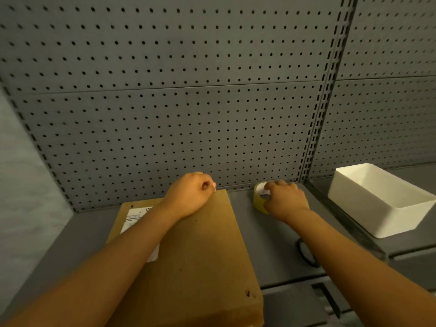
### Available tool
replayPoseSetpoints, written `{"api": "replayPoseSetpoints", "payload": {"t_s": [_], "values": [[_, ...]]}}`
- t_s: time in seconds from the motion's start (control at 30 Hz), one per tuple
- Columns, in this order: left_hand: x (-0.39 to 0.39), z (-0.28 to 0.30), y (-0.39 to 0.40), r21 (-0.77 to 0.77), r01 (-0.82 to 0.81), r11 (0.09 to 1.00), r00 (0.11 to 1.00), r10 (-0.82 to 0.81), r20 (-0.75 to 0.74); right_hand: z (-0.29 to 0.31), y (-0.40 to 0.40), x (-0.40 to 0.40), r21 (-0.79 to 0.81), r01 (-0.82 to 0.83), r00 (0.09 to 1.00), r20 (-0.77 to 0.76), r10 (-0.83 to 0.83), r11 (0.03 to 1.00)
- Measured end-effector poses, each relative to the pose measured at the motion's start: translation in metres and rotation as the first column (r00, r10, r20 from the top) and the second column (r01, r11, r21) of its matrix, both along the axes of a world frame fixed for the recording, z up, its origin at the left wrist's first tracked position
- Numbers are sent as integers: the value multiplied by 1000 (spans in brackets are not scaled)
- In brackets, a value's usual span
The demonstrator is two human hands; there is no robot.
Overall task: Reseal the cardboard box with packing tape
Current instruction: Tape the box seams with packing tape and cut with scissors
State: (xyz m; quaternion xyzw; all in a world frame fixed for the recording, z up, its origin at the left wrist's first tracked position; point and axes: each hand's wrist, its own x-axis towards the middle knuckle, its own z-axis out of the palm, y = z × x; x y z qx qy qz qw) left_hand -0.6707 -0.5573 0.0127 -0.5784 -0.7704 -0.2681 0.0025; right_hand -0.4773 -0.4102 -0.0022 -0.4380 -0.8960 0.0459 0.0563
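Note:
A flat brown cardboard box [203, 251] with a white shipping label [134, 219] lies on the grey shelf [271, 244]. My left hand [188, 197] rests at the box's far edge with its fingers curled over that edge. A yellowish roll of packing tape [259, 199] with a white core sits on the shelf just right of the box. My right hand [285, 200] grips the roll from the right side, fingers curled over its top.
A grey pegboard wall [188, 102] stands right behind the box and tape. A white plastic bin [377, 201] sits on the neighbouring shelf at the right. A black loop [306, 254] lies on the shelf under my right forearm.

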Motion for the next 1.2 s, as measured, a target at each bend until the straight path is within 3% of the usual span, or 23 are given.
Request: {"api": "replayPoseSetpoints", "payload": {"t_s": [0.1, 0.23, 0.33, 0.43, 0.53, 0.73, 1.2], "values": [[10, 1, -11, -36, 33, 999, 997, -35, -65, 6, -9, -7, -12, -106, 973, -208, 101, 994], [20, 1, -17, -80, 31, 996, 989, -42, -141, 18, -30, -20, -13, -333, 856, -423, 297, 943], [25, -2, -20, -74, 19, 997, 984, -32, -173, 22, -44, -25, 47, -445, 805, -417, 422, 894], [29, -4, -23, -64, 30, 997, 985, -41, -168, 16, -48, -26, 63, -500, 817, -298, 494, 864], [32, -5, -23, -74, 27, 997, 987, -39, -156, 8, -48, -23, 4, -501, 847, -203, 492, 865], [38, -6, -20, -97, 29, 995, 989, -43, -145, 2, -52, -14, -85, -459, 882, -161, 443, 884], [39, -6, -22, -142, 16, 990, 988, -37, -147, -7, -59, -18, -374, -435, 865, -426, 265, 819]]}}
